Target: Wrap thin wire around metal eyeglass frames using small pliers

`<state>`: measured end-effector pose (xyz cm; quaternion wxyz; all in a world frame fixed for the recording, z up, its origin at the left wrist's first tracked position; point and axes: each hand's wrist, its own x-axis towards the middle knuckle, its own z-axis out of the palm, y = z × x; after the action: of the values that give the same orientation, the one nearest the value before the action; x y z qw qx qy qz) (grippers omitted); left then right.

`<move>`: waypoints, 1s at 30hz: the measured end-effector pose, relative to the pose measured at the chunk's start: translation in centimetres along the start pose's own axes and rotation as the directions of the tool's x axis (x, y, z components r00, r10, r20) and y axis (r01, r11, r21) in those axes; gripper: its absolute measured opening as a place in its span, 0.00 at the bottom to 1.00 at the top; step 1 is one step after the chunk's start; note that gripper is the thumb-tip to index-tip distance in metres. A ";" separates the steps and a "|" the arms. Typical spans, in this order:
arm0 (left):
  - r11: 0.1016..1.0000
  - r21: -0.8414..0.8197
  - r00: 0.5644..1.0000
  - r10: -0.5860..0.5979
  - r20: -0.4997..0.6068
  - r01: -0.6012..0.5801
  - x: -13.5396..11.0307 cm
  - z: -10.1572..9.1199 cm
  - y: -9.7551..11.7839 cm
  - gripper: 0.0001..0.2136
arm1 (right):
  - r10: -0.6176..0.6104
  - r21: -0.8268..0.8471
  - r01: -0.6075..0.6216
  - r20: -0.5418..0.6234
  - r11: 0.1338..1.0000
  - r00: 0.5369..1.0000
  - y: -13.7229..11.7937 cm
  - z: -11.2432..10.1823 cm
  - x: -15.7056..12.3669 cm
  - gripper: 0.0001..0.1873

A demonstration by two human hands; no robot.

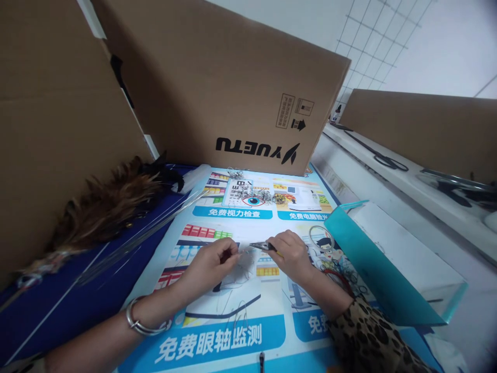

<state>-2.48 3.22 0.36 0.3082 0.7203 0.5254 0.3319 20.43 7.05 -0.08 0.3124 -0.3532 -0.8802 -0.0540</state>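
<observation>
My left hand (212,264), with a silver bangle on the wrist, is closed in a pinch on a thin piece of wire (243,255) just above a printed poster (217,342). My right hand (289,253) is wrapped round small pliers (261,245), whose jaws point left toward the left fingertips. More loose bent wires (233,308) lie on the poster below the hands. The hands are a few centimetres apart.
A large YUETU cardboard box (240,88) stands behind the poster. A brown feather duster (101,207) and long thin rods (143,233) lie at left. A teal folder (373,264) lies at right. Small wire pieces (264,196) sit near the box. Scissors (388,160) rest on the far right ledge.
</observation>
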 end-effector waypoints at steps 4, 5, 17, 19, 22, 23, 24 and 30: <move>0.998 0.059 1.000 0.014 -0.007 -0.014 0.0 0.0 0.2 0.05 | -0.019 -0.033 0.020 0.016 0.999 1.000 -0.2 -0.1 0.0 0.09; 0.998 0.068 1.000 0.019 -0.010 -0.018 0.0 0.0 0.2 0.04 | -0.025 -0.039 0.026 0.018 0.999 1.000 -0.2 -0.1 0.0 0.09; 0.994 0.109 0.999 0.023 0.025 -0.026 -0.1 0.0 0.4 0.02 | -0.016 -0.029 0.016 -0.003 0.999 1.000 -0.2 0.0 0.0 0.09; 0.994 0.109 0.999 0.021 0.033 -0.025 -0.1 -0.1 0.4 0.04 | -0.016 -0.021 0.015 -0.013 1.000 1.000 -0.1 0.1 0.0 0.09; 0.993 0.109 0.998 0.046 0.036 -0.050 -0.2 -0.2 0.3 0.07 | -0.016 -0.009 0.015 -0.025 1.000 1.000 -0.1 0.2 -0.1 0.09; 0.992 0.108 0.998 0.059 0.036 -0.062 -0.2 -0.2 0.3 0.08 | -0.016 -0.006 0.016 -0.025 1.000 1.000 -0.1 0.2 -0.1 0.09; 0.991 0.107 0.997 0.072 0.036 -0.076 -0.2 -0.3 0.3 0.09 | -0.016 -0.002 0.016 -0.025 1.000 1.000 -0.1 0.2 -0.1 0.09; 0.982 0.117 0.988 0.147 0.050 -0.151 -0.2 -0.4 0.4 0.10 | 0.000 0.014 0.001 -0.021 1.000 1.000 -0.2 0.1 -0.1 0.09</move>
<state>-2.62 2.96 0.90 0.2492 0.7815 0.4826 0.3070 20.27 6.92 -0.21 0.3242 -0.3501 -0.8773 -0.0516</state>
